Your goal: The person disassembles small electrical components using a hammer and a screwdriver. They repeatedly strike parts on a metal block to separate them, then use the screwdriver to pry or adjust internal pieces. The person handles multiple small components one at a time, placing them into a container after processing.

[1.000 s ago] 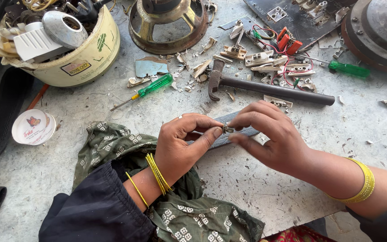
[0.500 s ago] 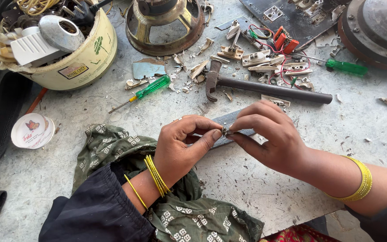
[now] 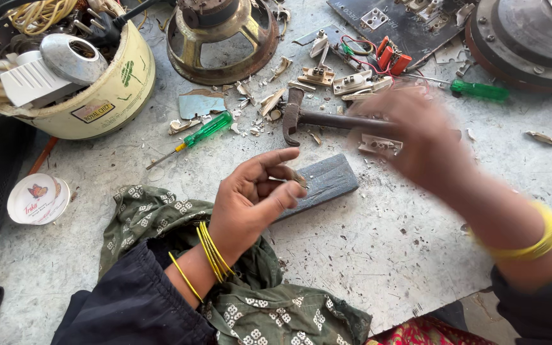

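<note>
While left hand (image 3: 253, 198) pinches small metal piece (image 3: 296, 179), grey block (image 3: 324, 182) lies diagonal, right hand (image 3: 420, 137) blurred, grip unclear.

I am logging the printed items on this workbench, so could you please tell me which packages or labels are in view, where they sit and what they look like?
Cream plastic tub: upper left, round, filled with cables and parts, with a green emblem and a dark-edged rectangular label on its wall.
Small round lid: left edge, white with a red rim and an orange butterfly picture.
</note>
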